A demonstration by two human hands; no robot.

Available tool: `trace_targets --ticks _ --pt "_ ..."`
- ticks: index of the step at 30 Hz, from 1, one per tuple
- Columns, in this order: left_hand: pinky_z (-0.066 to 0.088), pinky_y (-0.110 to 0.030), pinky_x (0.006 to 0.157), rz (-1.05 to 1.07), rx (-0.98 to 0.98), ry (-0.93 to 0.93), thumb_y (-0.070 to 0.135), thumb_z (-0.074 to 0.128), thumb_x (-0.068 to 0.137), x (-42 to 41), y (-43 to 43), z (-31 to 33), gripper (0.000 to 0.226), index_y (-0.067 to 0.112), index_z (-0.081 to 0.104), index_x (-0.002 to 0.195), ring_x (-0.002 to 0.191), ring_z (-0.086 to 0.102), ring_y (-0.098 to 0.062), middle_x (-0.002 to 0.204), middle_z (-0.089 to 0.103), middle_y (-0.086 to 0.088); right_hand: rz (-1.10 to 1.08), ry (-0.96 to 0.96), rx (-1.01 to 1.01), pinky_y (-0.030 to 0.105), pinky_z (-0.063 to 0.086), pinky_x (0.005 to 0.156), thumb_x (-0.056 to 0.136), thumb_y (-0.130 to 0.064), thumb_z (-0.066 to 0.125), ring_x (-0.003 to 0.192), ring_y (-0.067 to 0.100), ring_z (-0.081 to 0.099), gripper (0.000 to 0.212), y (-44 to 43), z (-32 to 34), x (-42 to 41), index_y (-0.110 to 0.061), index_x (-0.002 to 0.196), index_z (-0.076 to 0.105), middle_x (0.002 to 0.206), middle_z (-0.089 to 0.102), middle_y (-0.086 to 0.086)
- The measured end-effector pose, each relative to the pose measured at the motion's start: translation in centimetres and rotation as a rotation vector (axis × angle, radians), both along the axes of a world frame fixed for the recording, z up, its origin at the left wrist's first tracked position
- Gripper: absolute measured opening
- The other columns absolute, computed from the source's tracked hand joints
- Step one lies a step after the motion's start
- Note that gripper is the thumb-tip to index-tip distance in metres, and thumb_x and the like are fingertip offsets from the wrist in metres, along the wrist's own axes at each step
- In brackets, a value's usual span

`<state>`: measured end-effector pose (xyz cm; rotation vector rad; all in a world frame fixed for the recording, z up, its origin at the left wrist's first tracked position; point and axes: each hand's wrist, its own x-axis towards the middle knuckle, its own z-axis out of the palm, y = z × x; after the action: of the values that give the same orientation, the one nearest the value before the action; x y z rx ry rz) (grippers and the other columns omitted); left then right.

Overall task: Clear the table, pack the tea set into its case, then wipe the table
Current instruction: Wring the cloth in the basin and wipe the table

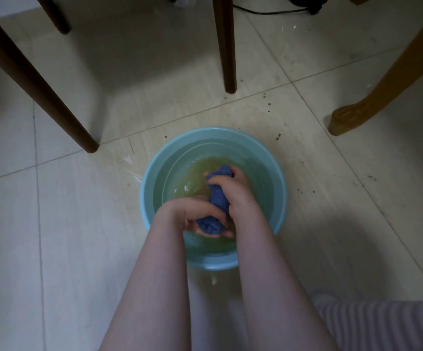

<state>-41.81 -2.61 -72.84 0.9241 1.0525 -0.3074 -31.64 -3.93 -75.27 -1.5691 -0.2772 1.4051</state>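
Fingers (213, 211) of the left hand (192, 211) clench the near end of a bunched blue cloth (218, 198), held inside a pale blue basin (147, 193) of yellowish water (187, 178) on the tiled floor (53, 224); the right hand (239, 192) grips the far end, fingers (216, 184) curled round it. One dark chair leg (45, 97) stands at the basin's 10 o'clock, another dark leg (226, 46) at 12 o'clock, a light wooden leg (382, 84) at 2 o'clock.
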Motion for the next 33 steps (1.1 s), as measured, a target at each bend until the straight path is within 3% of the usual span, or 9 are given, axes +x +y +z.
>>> trace_targets --ticks 3,5,7,11,16,23,27,30,33 --pt "0.040 -0.019 0.045 -0.182 0.163 0.168 0.006 0.069 0.080 0.9 0.3 0.3 0.022 0.015 0.057 0.063 0.045 0.050 -0.012 0.057 0.056 -0.003 0.010 0.059 0.069 0.033 0.052 0.067 0.079 -0.008 0.076 0.064 0.020 0.062 0.015 -0.3 0.3 -0.2 -0.013 0.077 0.062 0.072 0.065 0.010" --pt "0.031 -0.019 0.041 -0.215 0.252 0.242 0.008 0.063 0.080 1.6 -0.1 0.1 0.030 0.015 0.050 0.055 0.038 0.038 -0.013 0.052 0.048 -0.005 0.018 0.031 0.042 0.028 0.049 0.060 0.079 -0.025 0.079 0.052 0.018 0.055 0.028 -0.2 0.5 -0.2 -0.011 0.064 0.060 0.059 0.059 0.010" --pt "0.030 -0.018 0.041 -0.201 0.338 0.294 0.008 0.056 0.086 2.3 -0.8 -0.3 0.021 0.012 0.055 0.066 0.038 0.042 -0.012 0.052 0.056 -0.003 -0.030 -0.022 -0.025 0.028 0.047 0.057 0.079 -0.032 0.077 0.048 0.019 0.051 0.038 -0.3 0.6 -0.6 -0.008 0.058 0.055 0.053 0.054 0.012" --pt "0.045 -0.026 0.069 -0.164 0.560 0.412 0.011 0.050 0.093 2.3 -1.8 -2.4 0.022 0.008 0.060 0.112 0.082 0.055 -0.021 0.108 0.066 -0.010 -0.142 -0.105 -0.068 0.023 0.033 0.050 0.084 -0.014 0.064 0.044 0.017 0.034 0.039 -0.4 0.0 -1.8 -0.015 0.054 0.040 0.049 0.035 0.005" --pt "0.046 -0.033 0.084 -0.058 0.712 0.582 0.025 0.042 0.097 2.4 -2.3 -2.3 0.028 0.019 0.055 0.121 0.104 0.062 -0.026 0.116 0.064 -0.009 -0.257 -0.032 -0.013 0.029 0.022 0.053 0.081 -0.001 0.055 0.054 0.017 0.021 0.040 -0.1 0.2 -2.1 -0.021 0.055 0.032 0.055 0.022 0.005" --pt "0.044 -0.028 0.072 -0.201 0.773 0.705 0.012 0.042 0.096 2.1 -2.6 -2.3 0.024 0.011 0.063 0.108 0.097 0.064 -0.025 0.109 0.067 -0.009 -0.413 0.121 -0.103 0.020 0.024 0.042 0.086 -0.004 0.055 0.041 0.015 0.025 0.036 -0.1 -0.4 -2.2 -0.018 0.060 0.035 0.052 0.026 0.003" --pt "0.050 -0.028 0.077 -0.234 0.624 0.470 0.012 0.055 0.089 1.2 -0.6 -1.4 0.024 0.010 0.063 0.112 0.097 0.065 -0.026 0.109 0.067 -0.012 -0.518 0.227 -0.072 0.021 0.037 0.044 0.090 -0.022 0.064 0.038 0.013 0.042 0.035 0.3 -0.4 -1.9 -0.014 0.061 0.046 0.051 0.043 0.003" --pt "0.056 -0.022 0.064 -0.092 0.414 0.237 0.008 0.071 0.079 0.2 1.2 -0.9 0.046 0.022 0.050 0.118 0.081 0.064 -0.018 0.104 0.064 -0.007 -0.250 -0.100 -0.069 0.033 0.054 0.075 0.087 -0.040 0.067 0.083 0.021 0.066 0.029 0.8 -0.7 -0.7 -0.012 0.097 0.064 0.092 0.067 0.005" --pt "0.051 -0.038 0.092 0.170 0.600 0.348 0.011 0.066 0.079 -0.7 2.1 -2.4 0.064 0.019 0.042 0.138 0.114 0.055 -0.029 0.133 0.052 -0.012 0.212 -0.818 -0.335 0.042 0.047 0.093 0.086 -0.036 0.067 0.118 0.030 0.053 0.047 -0.5 -2.1 0.4 -0.016 0.127 0.053 0.127 0.055 0.010"
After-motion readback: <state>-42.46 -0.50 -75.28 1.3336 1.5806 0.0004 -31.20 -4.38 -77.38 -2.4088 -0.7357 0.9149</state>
